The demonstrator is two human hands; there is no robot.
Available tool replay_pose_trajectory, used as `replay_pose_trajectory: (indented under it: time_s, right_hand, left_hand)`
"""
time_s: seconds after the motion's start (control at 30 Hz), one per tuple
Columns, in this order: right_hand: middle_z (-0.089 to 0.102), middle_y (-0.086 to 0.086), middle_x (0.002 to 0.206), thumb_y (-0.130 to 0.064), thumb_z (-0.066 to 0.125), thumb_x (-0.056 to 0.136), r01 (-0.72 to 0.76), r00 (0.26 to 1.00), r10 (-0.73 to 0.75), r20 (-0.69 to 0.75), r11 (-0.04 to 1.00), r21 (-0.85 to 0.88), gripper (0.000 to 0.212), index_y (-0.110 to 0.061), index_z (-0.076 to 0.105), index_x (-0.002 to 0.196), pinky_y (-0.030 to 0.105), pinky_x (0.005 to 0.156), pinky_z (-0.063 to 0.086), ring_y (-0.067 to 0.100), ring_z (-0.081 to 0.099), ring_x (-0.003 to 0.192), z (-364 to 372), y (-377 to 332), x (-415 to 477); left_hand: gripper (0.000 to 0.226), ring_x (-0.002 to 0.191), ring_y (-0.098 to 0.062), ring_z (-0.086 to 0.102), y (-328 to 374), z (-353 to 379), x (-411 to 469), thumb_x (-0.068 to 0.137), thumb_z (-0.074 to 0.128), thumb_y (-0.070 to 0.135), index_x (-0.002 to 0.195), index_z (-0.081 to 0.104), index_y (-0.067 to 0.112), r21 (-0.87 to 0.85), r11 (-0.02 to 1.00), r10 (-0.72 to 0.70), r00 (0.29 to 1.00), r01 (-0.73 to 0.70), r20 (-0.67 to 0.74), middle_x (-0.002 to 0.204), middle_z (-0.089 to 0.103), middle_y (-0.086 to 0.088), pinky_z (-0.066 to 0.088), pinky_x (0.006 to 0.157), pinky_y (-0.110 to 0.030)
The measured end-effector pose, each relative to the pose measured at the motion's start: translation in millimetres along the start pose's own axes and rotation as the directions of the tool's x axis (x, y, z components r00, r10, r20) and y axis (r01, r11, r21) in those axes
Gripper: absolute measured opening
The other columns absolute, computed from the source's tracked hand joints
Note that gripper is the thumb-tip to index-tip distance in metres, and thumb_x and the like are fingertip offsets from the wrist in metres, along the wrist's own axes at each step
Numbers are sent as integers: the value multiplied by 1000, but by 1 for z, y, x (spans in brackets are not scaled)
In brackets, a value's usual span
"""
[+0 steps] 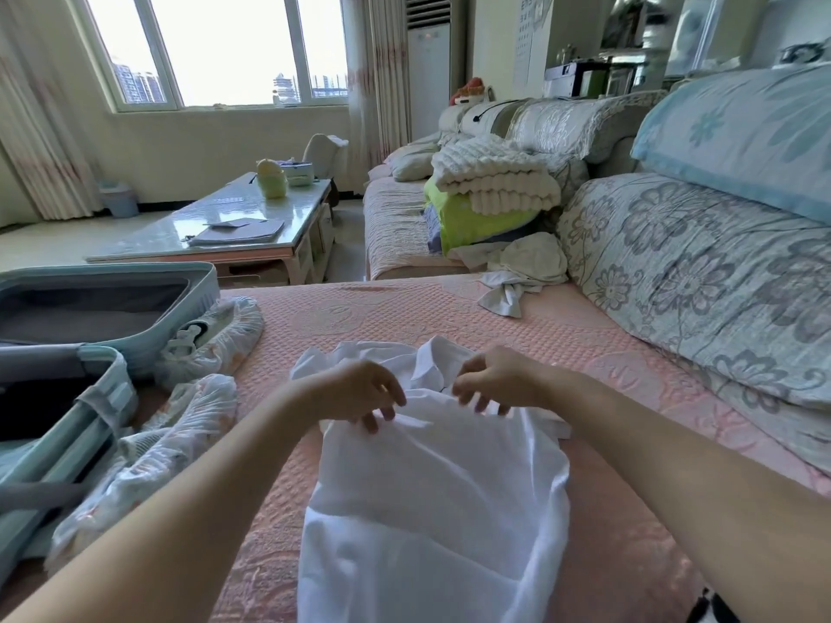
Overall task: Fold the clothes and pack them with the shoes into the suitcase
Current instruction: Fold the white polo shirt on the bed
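While the shirt (431,487) lies flat on the pink sofa (449,317), two hands work at its top.
The left hand (364,388) pinches the white cloth with bent fingers. The right hand (494,382) curls over the cloth by the collar, but I cannot tell if it grips. The open suitcase (90,308) sits at the left, with bagged shoes (225,335) just beside it.

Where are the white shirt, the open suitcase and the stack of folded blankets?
white shirt (431,487), head view, on its smooth middle panel.
open suitcase (189,308), head view, on its pale blue wall.
folded blankets (494,177), head view, on the top white blanket.
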State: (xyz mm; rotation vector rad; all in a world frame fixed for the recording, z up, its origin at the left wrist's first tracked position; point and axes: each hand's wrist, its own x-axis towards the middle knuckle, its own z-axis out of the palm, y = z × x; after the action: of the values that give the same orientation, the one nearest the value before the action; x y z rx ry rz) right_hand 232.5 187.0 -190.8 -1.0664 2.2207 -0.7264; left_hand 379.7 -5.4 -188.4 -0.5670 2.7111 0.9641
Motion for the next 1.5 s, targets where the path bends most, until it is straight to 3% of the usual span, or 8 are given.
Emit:
replay_pose_trajectory:
  time_s: [0.13, 0.5, 0.73, 0.9, 1.03, 1.23, 1.4, 1.5]
  right_hand:
    - [51, -1, 143, -26, 58, 90, -102, 989, 10, -149, 773, -626, 52, -36, 52, 141, 39, 107, 39, 24, 46, 132, -9, 29, 19]
    - [68, -1, 93, -41, 70, 91, -367, 793, 486, 368, 863, -349, 27, -17, 71, 103, 29, 53, 55, 22, 63, 74, -32, 59, -4]
    - [69, 0, 116, -16, 53, 91, -290, 922, 193, -335, 918, -270, 28, -27, 70, 111, 32, 76, 55, 21, 67, 92, -54, 78, 28]
    - [61, 11, 127, -30, 59, 97, -419, 885, 353, -304, 889, -186, 46, -16, 50, 139, 33, 73, 55, 27, 66, 97, -42, 94, 70]
    - [70, 7, 102, -22, 72, 81, -416, 904, 374, -207, 881, -223, 34, -9, 69, 112, 28, 65, 53, 21, 67, 87, -45, 99, 98]
    - [73, 11, 90, -15, 63, 90, -317, 932, 276, -233, 934, -162, 11, -12, 73, 95, 34, 52, 56, 25, 72, 70, -72, 101, 139]
    - [68, 12, 88, -11, 54, 94, -190, 848, 248, -469, 967, 167, 14, -17, 61, 104, 23, 42, 49, 26, 69, 64, -81, 82, 187]
    - [67, 6, 120, -10, 57, 91, 40, 810, 28, -586, 994, 104, 35, -23, 62, 122, 27, 84, 53, 25, 65, 109, -81, 56, 217]
  left_hand:
    - [50, 89, -7, 67, 11, 10, 40, 92, 41, -5, 101, 66, 38, 293, 948, 199, 949, -123, -245, 103, 71, 15, 55, 74, -23]
    - [67, 137, -28, 39, 37, 42, 102, 95, 41, -2, 152, 34, 33, 528, 820, 242, 970, -222, 32, 155, 35, -8, 36, 109, -37]
    - [68, 136, -22, 38, 27, 31, 117, 90, 42, -11, 144, 48, 30, 557, 796, 354, 929, -237, -110, 152, 40, -2, 42, 104, -35]
    - [79, 128, -23, 46, 13, 29, 140, 87, 40, -15, 152, 34, 29, 487, 854, 324, 921, -186, -216, 151, 36, 1, 39, 77, -26]
    - [77, 139, -31, 39, -3, 18, 184, 91, 41, -11, 157, 19, 20, 388, 921, 127, 969, -36, -212, 159, 27, -8, 41, 103, -39]
    - [32, 101, -27, 61, -11, 7, 229, 94, 60, 33, 122, 63, 17, 513, 858, 87, 975, 31, -205, 119, 64, -9, 49, 84, -36]
    - [38, 103, -37, 63, -21, -36, 240, 102, 45, 29, 137, 44, 15, 397, 877, 28, 795, 271, -605, 117, 65, -19, 45, 71, -37]
    - [39, 101, -41, 64, -32, -67, 250, 101, 39, 24, 137, 40, 10, 169, 916, -133, 670, 365, -730, 113, 65, -24, 44, 71, -37]
